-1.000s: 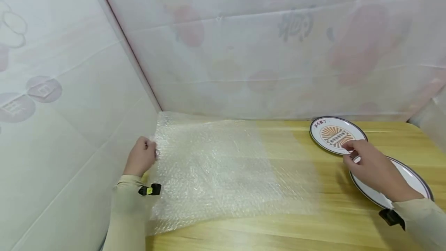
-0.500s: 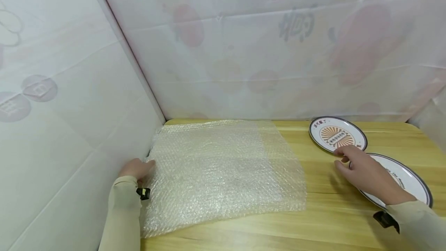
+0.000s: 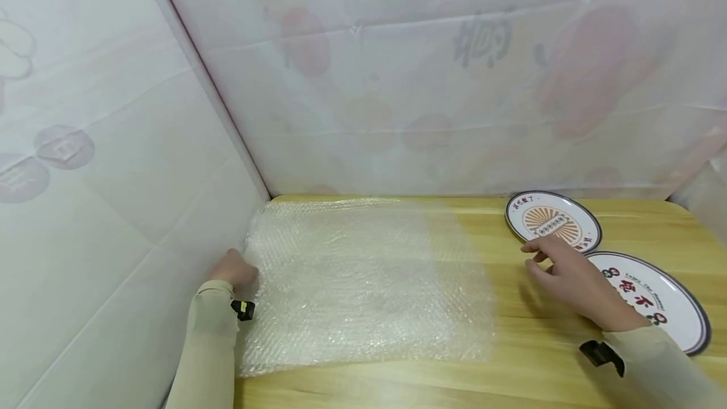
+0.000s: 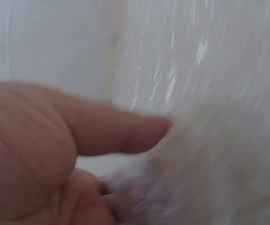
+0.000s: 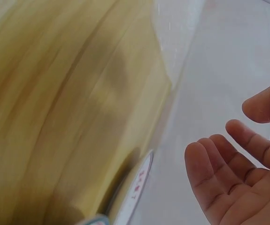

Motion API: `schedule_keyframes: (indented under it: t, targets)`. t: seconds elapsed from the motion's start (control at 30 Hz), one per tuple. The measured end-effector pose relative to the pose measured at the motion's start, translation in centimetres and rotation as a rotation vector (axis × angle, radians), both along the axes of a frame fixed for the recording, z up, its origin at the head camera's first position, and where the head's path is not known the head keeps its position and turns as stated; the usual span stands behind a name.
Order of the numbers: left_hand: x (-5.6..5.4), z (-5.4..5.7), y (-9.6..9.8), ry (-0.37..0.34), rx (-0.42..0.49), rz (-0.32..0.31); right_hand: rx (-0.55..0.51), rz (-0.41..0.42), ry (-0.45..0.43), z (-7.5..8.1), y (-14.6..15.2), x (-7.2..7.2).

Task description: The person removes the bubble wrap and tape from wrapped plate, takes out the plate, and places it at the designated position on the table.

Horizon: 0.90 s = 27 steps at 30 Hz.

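Note:
A sheet of clear bubble wrap (image 3: 352,276) lies over the left and middle of the wooden table. At its left edge my left hand (image 3: 234,269) pinches it; in the left wrist view the thumb (image 4: 139,133) lies along the plastic with the fingers curled below. My right hand (image 3: 579,279) hovers with loosely bent fingers and holds nothing, as the right wrist view of the hand (image 5: 238,173) also shows. Beyond its fingertips is a round plate (image 3: 528,210) with an orange sunburst. A second plate (image 3: 676,295) with red lettering is partly hidden by the right hand and sleeve.
Printed white sheeting hangs as a back wall (image 3: 386,100) and a left wall (image 3: 130,207), the latter close beside my left arm. Bare wood of the table (image 3: 511,371) shows in front of the wrap and around the plates.
My left hand has moved down from the raised edge, and the bubble wrap's far left corner has dropped toward the table. My right hand has shifted left, uncovering more of the nearer plate.

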State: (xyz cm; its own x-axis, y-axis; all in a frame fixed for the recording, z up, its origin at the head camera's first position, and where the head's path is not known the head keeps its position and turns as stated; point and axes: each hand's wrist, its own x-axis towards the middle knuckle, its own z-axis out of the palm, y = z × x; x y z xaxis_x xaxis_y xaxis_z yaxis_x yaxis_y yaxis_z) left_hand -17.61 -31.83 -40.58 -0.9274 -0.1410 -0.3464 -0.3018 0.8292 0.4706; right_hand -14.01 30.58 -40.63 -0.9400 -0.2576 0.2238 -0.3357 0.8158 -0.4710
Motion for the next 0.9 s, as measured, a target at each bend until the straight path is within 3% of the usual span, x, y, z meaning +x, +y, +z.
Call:
schedule_keyframes:
  t: [0.13,0.33,0.53,0.6,0.7,0.83,0.9]
  targets:
    - [-0.7,-0.3,-0.3,0.057,0.020,0.044,-0.018,0.014,0.021,-0.5,-0.6,-0.2]
    - [-1.1,-1.3,-0.9,0.081,0.094,0.152,-0.049,0.017,0.057,-0.8,-1.6,-0.4]
    - [-1.0,-1.1,-0.4,0.171,0.021,0.188,-0.075,-0.003,0.044,-0.8,-2.0,-0.5]
    - [-0.8,-0.4,0.5,0.214,-0.030,0.176,-0.076,-0.030,0.047,-0.6,-2.1,-0.5]
    - [-0.4,1.4,2.3,0.303,-0.105,0.152,-0.083,-0.089,0.077,0.0,-2.5,-0.3]
    - [0.3,4.6,5.6,0.477,-0.146,0.104,-0.095,-0.148,0.150,1.3,-3.1,-0.2]
    - [0.6,5.6,7.6,0.568,-0.134,0.068,-0.083,-0.163,0.198,1.8,-3.5,-0.1]
